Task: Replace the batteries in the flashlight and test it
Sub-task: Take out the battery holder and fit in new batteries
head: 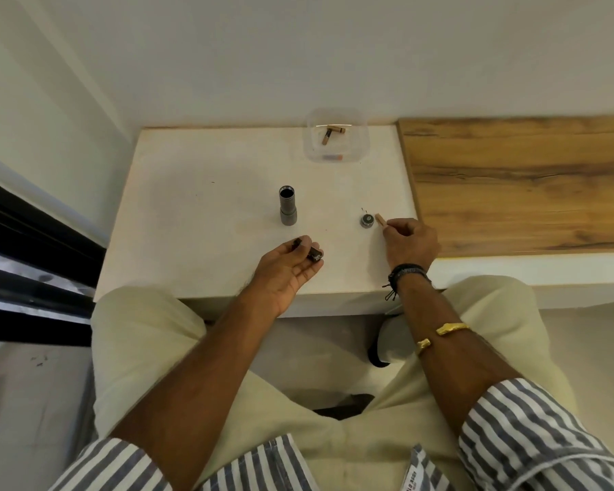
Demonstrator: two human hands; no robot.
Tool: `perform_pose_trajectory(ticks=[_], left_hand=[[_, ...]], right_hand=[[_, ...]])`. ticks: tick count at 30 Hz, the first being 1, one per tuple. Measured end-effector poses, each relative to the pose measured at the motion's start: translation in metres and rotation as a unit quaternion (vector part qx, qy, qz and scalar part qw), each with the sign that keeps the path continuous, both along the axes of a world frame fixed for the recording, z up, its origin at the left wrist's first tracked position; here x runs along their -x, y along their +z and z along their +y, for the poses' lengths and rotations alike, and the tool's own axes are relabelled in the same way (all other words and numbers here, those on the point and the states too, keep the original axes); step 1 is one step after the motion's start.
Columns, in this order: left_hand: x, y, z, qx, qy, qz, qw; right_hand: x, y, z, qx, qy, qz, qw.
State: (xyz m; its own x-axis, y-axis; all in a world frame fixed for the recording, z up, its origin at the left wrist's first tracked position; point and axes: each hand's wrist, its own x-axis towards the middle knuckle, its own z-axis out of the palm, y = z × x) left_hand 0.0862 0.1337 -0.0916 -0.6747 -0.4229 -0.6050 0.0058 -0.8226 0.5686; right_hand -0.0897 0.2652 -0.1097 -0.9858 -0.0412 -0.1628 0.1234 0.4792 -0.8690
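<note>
Left hand lies palm-up, loosely cupping a black battery holder. Right hand pinches 1 tan battery beside the tail cap. Flashlight body stands upright on the table, uncapped.

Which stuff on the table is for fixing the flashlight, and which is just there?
For the job: flashlight body, end cap, battery in right hand, black battery holder in left hand, batteries in clear tub.
Just there: wooden board.
</note>
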Motion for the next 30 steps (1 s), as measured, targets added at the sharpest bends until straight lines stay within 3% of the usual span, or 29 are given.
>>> perform_pose_trajectory(ticks=[10,20,25,27,30], left_hand=[[0.001,0.013,-0.003,-0.025,-0.025,0.119,0.992],[-0.004,0.019,-0.001,0.0,-0.054,0.15,0.987],[-0.005,0.016,-0.002,0.065,-0.057,0.115,0.99],[-0.004,0.015,-0.001,0.098,-0.049,0.095,0.989],[-0.004,0.013,0.0,0.143,-0.042,0.072,0.986]], right_hand=[[-0.005,-0.001,-0.002,-0.087,0.074,0.052,0.992],[-0.005,0.004,0.0,-0.068,0.068,0.03,0.995],[-0.022,0.024,-0.007,0.004,0.057,0.047,0.997],[-0.035,0.036,-0.014,0.06,0.113,-0.024,0.991],[-0.055,0.051,-0.022,0.13,0.23,-0.197,0.944]])
